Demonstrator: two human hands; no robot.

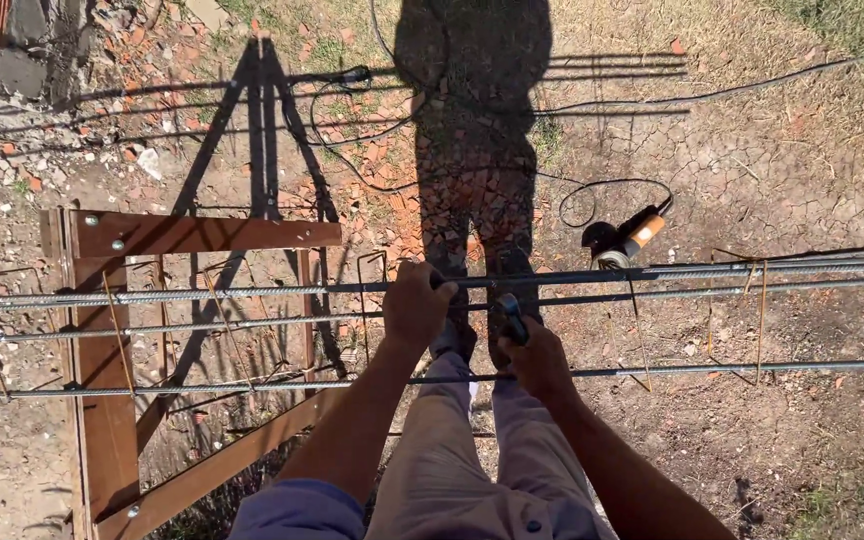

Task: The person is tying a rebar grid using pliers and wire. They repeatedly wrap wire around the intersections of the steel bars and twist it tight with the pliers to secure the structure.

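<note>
L hand (414,305) grips top rebar (202,293); R hand (537,358) holds dark tool (510,318).

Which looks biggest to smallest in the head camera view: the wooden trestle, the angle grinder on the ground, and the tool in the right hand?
1. Wooden trestle, by far the largest.
2. Angle grinder.
3. Dark tool in the right hand. It is partly hidden by the hand and nearer the camera, so the last two are unsure.
</note>
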